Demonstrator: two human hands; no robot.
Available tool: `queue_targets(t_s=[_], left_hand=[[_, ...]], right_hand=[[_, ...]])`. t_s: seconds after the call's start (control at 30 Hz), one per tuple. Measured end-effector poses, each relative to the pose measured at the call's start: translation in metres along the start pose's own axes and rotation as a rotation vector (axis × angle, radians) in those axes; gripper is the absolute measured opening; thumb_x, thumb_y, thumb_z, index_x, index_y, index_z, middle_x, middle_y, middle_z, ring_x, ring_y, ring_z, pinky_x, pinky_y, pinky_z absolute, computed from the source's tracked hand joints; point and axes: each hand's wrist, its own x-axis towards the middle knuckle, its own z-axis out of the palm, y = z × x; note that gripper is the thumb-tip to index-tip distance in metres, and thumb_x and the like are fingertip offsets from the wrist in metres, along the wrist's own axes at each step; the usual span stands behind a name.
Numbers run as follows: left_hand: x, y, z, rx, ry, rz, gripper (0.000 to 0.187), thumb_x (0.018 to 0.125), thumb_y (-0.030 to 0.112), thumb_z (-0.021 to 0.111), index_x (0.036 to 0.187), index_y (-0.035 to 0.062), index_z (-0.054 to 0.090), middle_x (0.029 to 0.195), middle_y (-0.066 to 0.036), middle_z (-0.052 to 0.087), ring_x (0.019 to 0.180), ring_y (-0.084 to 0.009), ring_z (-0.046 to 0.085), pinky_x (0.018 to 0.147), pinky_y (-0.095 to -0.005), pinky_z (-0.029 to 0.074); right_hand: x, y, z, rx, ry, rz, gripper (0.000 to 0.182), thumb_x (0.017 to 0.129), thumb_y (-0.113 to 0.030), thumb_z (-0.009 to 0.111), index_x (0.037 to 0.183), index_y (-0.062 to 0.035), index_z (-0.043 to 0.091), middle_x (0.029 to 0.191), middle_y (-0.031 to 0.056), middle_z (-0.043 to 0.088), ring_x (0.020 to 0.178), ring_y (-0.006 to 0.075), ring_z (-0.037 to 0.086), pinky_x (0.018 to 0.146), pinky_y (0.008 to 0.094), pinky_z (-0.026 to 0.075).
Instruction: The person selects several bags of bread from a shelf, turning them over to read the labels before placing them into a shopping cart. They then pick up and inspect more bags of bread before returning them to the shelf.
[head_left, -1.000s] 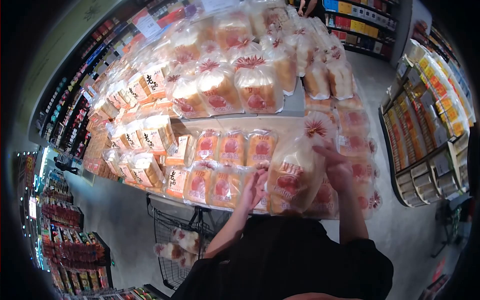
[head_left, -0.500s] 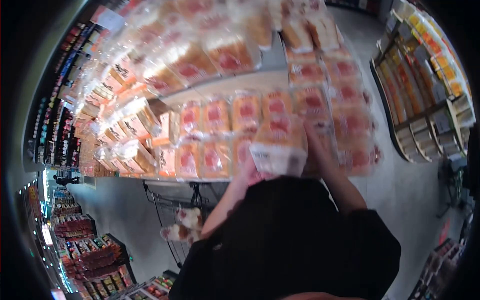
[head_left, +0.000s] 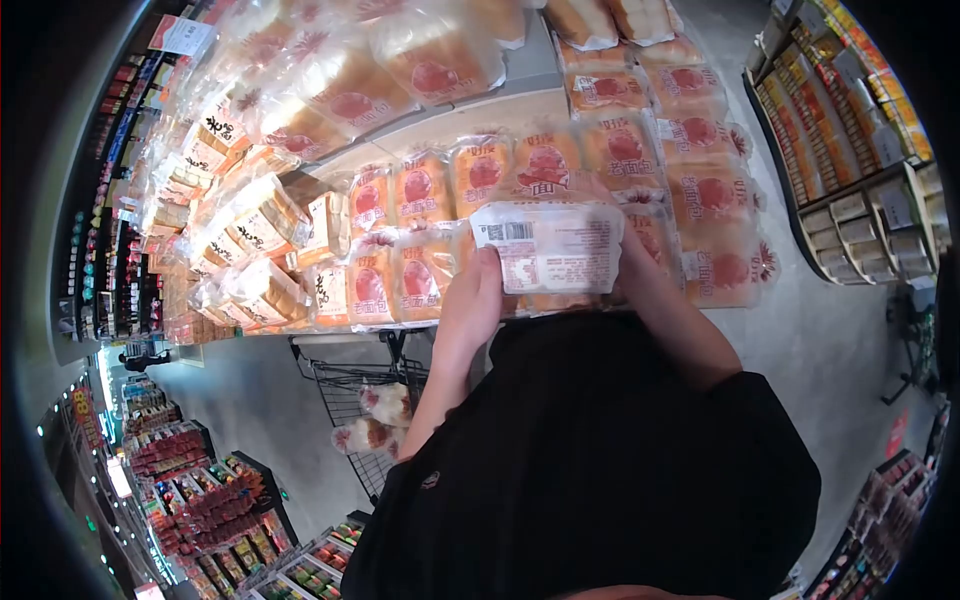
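Between my two hands is a clear-wrapped pack of bread point(head_left: 555, 255), tilted so its pale labelled end with a barcode faces me. My left hand point(head_left: 478, 295) grips its left side, thumb on the front edge. On the right side, my right hand point(head_left: 622, 240) holds it, its fingers mostly hidden behind the pack. Just beyond and below lie rows of similar bread packs point(head_left: 422, 270) with red printing, flat on the display table. To the left stand smaller sliced loaves point(head_left: 262, 222) with orange-and-white labels.
A shopping cart point(head_left: 350, 390) with several bagged loaves point(head_left: 385, 405) stands under the table's near left edge. A stocked shelf point(head_left: 850, 150) is across the aisle at right. Larger loaves point(head_left: 435, 60) fill the raised back tier. More shelves point(head_left: 215, 500) line the lower left.
The bread pack has tipped so that its labelled end now faces me squarely, and the barcode shows. My view has shifted slightly, and the picture is sharper. Both hands still hold the pack.
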Motion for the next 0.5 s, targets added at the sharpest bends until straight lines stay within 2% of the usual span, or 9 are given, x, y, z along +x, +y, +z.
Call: queue_targets(t_s=[0.03, 0.13, 0.23, 0.33, 0.5], left_hand=[[-0.002, 0.003, -0.001, 0.119, 0.075, 0.066, 0.060, 0.103, 0.048, 0.024, 0.133, -0.0012, 0.044, 0.111, -0.018, 0.062, 0.102, -0.0280, 0.062, 0.089, -0.0343, 0.047], [0.002, 0.009, 0.005, -0.168, 0.211, 0.324, 0.048, 0.102, 0.034, 0.040, 0.135, -0.0008, 0.042, 0.114, -0.016, 0.059, 0.106, -0.0242, 0.057, 0.095, -0.0344, 0.042], [0.000, 0.010, 0.011, -0.323, 0.154, 0.259, 0.045, 0.099, 0.022, 0.051, 0.137, -0.0007, 0.040, 0.119, -0.013, 0.057, 0.107, -0.0192, 0.054, 0.094, -0.0329, 0.043], [0.003, 0.010, 0.014, -0.456, 0.147, 0.217, 0.045, 0.097, 0.018, 0.055, 0.136, -0.0010, 0.040, 0.117, -0.012, 0.058, 0.107, -0.0170, 0.054, 0.093, -0.0313, 0.043], [0.010, 0.005, 0.017, -0.445, 0.206, 0.242, 0.041, 0.098, 0.021, 0.055, 0.131, -0.0007, 0.044, 0.113, -0.011, 0.060, 0.104, -0.0158, 0.056, 0.090, -0.0300, 0.044]], right_hand=[[-0.002, -0.003, 0.009, 0.005, -0.029, 0.025, 0.037, 0.102, -0.030, 0.042, 0.125, -0.0028, 0.052, 0.117, 0.0124, 0.062, 0.105, 0.0220, 0.063, 0.090, 0.0370, 0.053], [-0.005, -0.006, 0.026, -0.006, -0.129, 0.082, 0.041, 0.103, -0.030, 0.038, 0.128, 0.0010, 0.050, 0.120, 0.0143, 0.061, 0.109, 0.0231, 0.062, 0.093, 0.0370, 0.052], [-0.001, 0.001, 0.027, 0.010, -0.149, 0.098, 0.046, 0.103, -0.031, 0.036, 0.131, 0.0033, 0.047, 0.124, 0.0155, 0.060, 0.111, 0.0240, 0.061, 0.095, 0.0369, 0.051], [0.010, 0.008, 0.010, -0.180, -0.223, -0.025, 0.049, 0.103, -0.035, 0.036, 0.133, 0.0032, 0.047, 0.126, 0.0165, 0.059, 0.112, 0.0249, 0.061, 0.096, 0.0370, 0.050], [0.022, 0.017, 0.001, -0.059, -0.202, 0.051, 0.054, 0.103, -0.040, 0.034, 0.134, 0.0018, 0.046, 0.130, 0.0172, 0.056, 0.115, 0.0275, 0.059, 0.098, 0.0404, 0.049]])
